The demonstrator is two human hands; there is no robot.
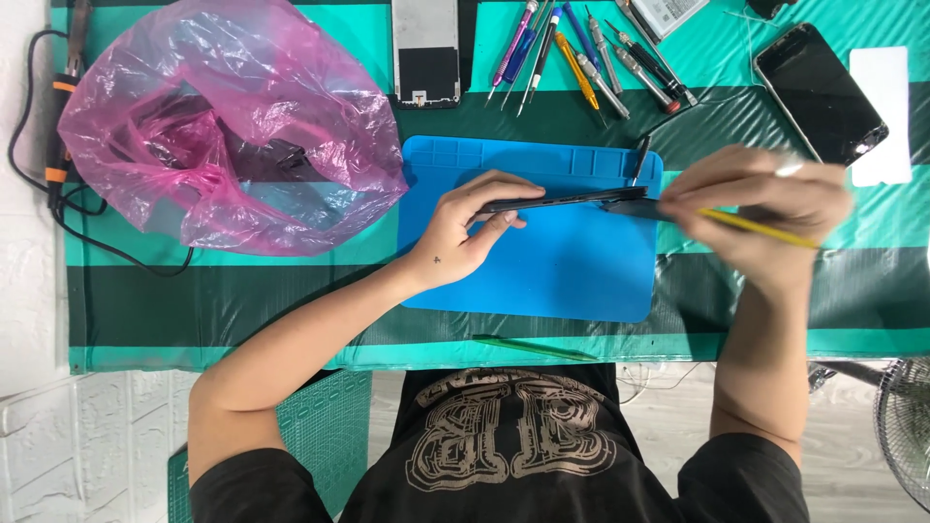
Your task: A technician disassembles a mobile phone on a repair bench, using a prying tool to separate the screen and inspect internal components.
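A blue mat (pixel 572 271) lies on a green-and-teal striped cloth (pixel 291 300) beside a translucent pink bag (pixel 232 126).

Blue work mat (pixel 562 271), table centre. Left hand (pixel 465 232) holds a thin dark phone frame (pixel 557 200) on edge over it. Right hand (pixel 765 208), at 3 o'clock and blurred, grips a yellow tool (pixel 756 228) against the frame's end. Pink plastic bag (pixel 223 126) at 10 o'clock; screwdrivers (pixel 581 53) at 12 o'clock; dark phone (pixel 819 92) at 2 o'clock; green stick (pixel 533 347) at 6 o'clock.
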